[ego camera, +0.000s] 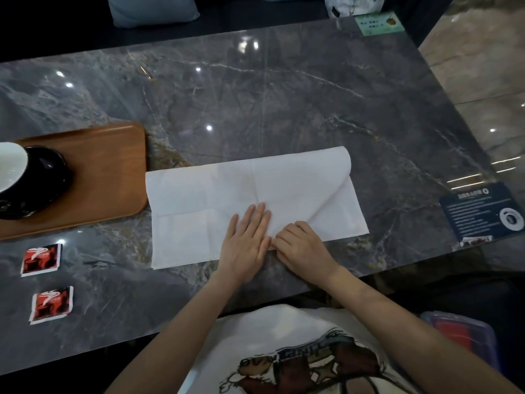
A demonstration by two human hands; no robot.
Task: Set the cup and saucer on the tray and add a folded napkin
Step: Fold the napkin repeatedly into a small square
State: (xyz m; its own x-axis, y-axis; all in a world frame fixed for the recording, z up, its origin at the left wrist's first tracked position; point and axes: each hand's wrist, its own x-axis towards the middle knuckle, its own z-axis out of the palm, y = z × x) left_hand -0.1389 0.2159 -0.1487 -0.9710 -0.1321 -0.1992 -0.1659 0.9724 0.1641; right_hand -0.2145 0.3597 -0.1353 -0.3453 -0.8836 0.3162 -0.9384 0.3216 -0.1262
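Napkin (255, 200) half-folded on the dark marble table (284, 95), both hands pressing its near edge.

The white sheet is creased into squares, its right end curled over in a loose roll, and it lies just right of the wooden tray (113, 172). The left hand (245, 243) rests flat with fingers straight and together; the right hand (301, 245) touches it, fingers curled down onto the paper, gripping nothing that shows. The cup (10, 166) sits on the black saucer (42, 183) on the tray. Two red sachets (42, 259) lie near the table's front edge.
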